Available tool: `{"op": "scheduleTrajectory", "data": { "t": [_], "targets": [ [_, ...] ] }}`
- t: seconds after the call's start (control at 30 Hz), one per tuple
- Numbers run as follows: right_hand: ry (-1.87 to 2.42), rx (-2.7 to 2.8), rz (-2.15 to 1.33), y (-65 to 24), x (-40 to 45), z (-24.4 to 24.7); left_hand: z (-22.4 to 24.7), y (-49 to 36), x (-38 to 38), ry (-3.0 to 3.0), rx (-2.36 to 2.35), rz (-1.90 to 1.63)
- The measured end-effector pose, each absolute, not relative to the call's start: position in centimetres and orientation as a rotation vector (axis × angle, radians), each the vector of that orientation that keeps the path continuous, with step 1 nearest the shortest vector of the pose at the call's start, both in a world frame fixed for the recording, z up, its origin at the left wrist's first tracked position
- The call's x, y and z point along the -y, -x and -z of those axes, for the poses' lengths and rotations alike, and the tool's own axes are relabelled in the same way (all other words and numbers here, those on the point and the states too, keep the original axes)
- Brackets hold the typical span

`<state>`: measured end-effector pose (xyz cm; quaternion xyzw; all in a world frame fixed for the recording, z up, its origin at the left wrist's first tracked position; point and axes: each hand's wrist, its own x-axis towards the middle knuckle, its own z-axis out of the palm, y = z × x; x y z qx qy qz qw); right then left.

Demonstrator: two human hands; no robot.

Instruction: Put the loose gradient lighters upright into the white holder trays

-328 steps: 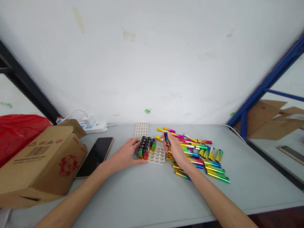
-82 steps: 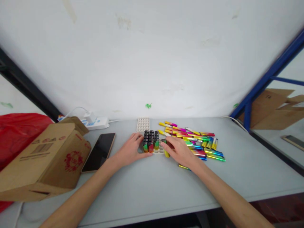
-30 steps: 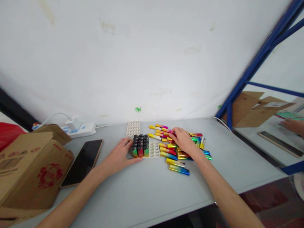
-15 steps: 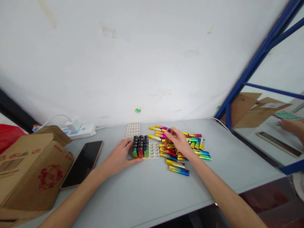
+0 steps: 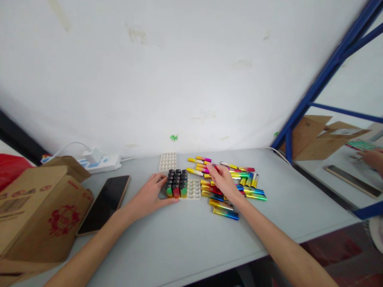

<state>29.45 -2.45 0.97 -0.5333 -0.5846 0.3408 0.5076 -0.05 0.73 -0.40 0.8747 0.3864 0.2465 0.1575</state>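
Lighters stand upright in the tray, the left hand spread against their 9 o'clock side; a light brace there should prevent toppling. At 2 o'clock, the right hand seems to pinch a red lighter, best held upright.

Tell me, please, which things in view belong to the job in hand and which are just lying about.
Job: upright lighters; their tray; loose lighters; probably the second tray.

Lying about, it seems: left phone; left box; power strip; red bag.
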Motion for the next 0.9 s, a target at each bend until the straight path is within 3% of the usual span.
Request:
{"op": "scheduleTrajectory", "data": {
  "t": [0.33, 0.67, 0.9],
  "targets": [
    [1.37, 1.575, -0.521, -28.3, 3.1, -0.8, -0.1, 0.4, -0.8, -2.522, -1.076, -0.678],
    [1.3, 1.742, -0.535, -27.8, 3.8, -1.6, -0.2, 0.8, -0.7, -2.529, -1.067, -0.611],
    [1.268, 2.013, -0.335, -27.5, 3.9, -0.9, -0.1, 0.7, -0.6, -2.529, -1.053, -0.624]
  ]
}}
